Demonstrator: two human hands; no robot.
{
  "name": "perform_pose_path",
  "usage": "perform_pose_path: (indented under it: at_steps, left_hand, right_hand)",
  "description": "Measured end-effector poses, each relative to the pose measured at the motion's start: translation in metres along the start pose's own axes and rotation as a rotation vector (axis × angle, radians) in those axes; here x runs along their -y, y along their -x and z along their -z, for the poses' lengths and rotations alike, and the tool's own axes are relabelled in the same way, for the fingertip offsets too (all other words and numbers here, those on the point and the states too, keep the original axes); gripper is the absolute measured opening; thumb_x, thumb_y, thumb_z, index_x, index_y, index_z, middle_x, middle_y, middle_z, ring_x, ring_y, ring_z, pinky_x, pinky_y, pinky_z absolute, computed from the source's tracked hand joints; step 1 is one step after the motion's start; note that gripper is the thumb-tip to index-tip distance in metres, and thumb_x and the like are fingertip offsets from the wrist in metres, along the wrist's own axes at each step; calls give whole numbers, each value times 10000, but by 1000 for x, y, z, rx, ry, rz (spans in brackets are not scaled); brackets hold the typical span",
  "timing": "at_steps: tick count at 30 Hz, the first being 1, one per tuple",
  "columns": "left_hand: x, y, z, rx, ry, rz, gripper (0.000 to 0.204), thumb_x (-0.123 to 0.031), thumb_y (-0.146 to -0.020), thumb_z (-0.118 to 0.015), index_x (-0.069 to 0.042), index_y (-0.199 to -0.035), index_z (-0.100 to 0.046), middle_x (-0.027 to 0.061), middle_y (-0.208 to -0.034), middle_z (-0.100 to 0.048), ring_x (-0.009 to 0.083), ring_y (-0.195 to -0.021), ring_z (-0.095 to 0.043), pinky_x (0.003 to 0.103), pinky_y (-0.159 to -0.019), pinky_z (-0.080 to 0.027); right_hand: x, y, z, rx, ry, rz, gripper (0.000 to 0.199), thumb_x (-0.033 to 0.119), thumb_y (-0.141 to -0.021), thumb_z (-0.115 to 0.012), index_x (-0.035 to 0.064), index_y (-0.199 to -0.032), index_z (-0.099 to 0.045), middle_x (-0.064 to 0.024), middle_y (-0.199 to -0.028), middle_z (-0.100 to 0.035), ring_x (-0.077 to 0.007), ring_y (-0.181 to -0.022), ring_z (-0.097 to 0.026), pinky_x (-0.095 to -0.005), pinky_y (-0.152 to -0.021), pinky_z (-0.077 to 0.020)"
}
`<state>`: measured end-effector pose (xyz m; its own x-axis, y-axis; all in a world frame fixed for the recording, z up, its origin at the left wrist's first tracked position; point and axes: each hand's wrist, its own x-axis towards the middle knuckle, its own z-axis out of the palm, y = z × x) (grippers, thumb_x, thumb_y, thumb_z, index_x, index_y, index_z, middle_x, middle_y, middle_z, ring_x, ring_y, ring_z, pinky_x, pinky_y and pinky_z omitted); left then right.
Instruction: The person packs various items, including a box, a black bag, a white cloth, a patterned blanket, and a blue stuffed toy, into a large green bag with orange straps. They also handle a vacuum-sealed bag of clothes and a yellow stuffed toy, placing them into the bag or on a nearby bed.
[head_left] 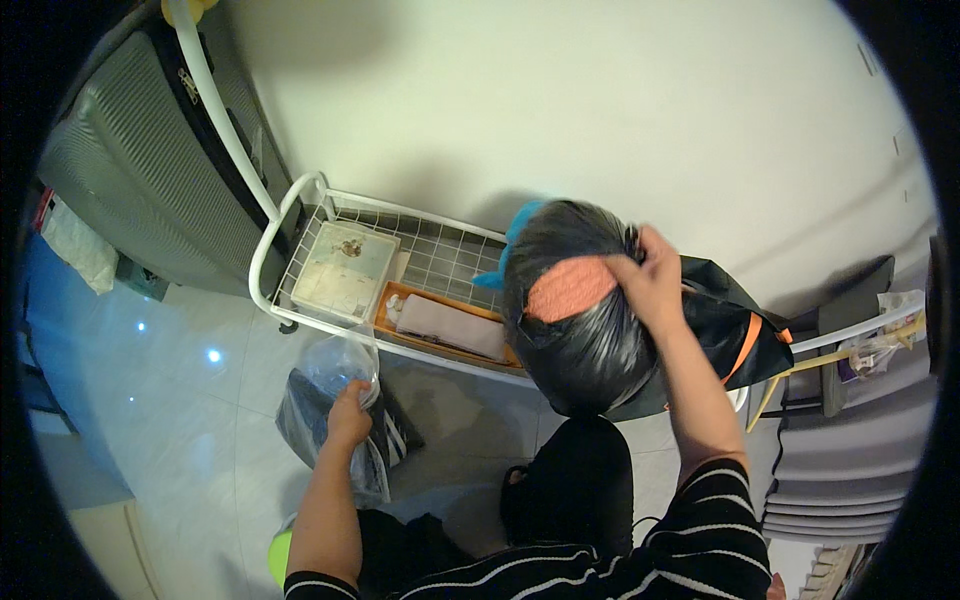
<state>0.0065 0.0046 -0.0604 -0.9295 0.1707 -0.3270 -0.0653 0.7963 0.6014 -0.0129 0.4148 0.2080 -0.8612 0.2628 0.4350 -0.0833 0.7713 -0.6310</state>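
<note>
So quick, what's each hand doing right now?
Left hand: closed on the top of a clear plastic bag with dark shoes inside.
Right hand: closed on a black plastic bag.

L hand point(349, 415) low, grip closed; R hand point(652, 275) raised, arm outstretched, grip clenched

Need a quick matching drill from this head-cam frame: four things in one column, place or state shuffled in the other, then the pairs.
Things:
1. black garbage bag
2. clear plastic bag
3. beige box
4. grey suitcase

Places or states:
A. stands against the wall, left of the rack
B. gripped at its top by the right hand
C. lies on the white wire rack
D. held low over the floor by the left hand

Pairs: 1-B, 2-D, 3-C, 4-A
</note>
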Motion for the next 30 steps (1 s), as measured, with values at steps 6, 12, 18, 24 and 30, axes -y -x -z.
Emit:
perform_pose_path:
  at_steps: [6, 12, 18, 24, 30]
  left_hand:
    - [4, 3, 0, -21, -15, -19, 438, 67, -703, -491, -154, -1081, -493, 194, -1107, -567, 408, -1035, -538, 467, -849, -437]
    - [-13, 10, 2, -30, -31, 3, 457, 69, -706, -490, -177, -1091, -491, 200, -1096, -561, 425, -1001, -548, 481, -830, -443]
    - [-5, 6, 1, -80, -68, -32, 480, 80, -703, -488, -182, -1106, -487, 213, -1065, -567, 437, -976, -552, 484, -812, -449]
    - [-14, 7, -2, -70, -50, -82, 470, 97, -675, -488, -145, -1078, -505, 207, -1071, -572, 429, -985, -548, 477, -823, -443]
    - [-6, 8, 16, -66, -57, -139, 464, 111, -660, -496, -125, -1059, -511, 192, -1074, -586, 417, -991, -548, 466, -833, -442]
  right_hand:
    - [50, -101, -26, 287, -14, 240, 382, 171, -653, -733, -15, -681, -400, -83, -588, -331, -151, -572, -332, -316, -503, -321]
    - [33, -161, -132, 375, 78, 571, 261, 190, -662, -699, 4, -781, -560, -148, -695, -567, -231, -622, -524, -370, -591, -435]
    - [10, -89, -277, 31, 287, 49, 145, 206, -751, -660, 89, -837, -667, -101, -939, -636, -315, -1006, -546, -433, -918, -392]
    - [-16, -39, -217, -49, -92, 358, 332, 187, -817, -636, 44, -1113, -583, -167, -1098, -569, -350, -1077, -501, -419, -936, -387]
    - [-93, 16, -37, 250, 978, 283, 674, 401, -677, -742, 155, -1251, -488, -86, -1255, -476, -256, -1185, -428, -565, -951, -262]
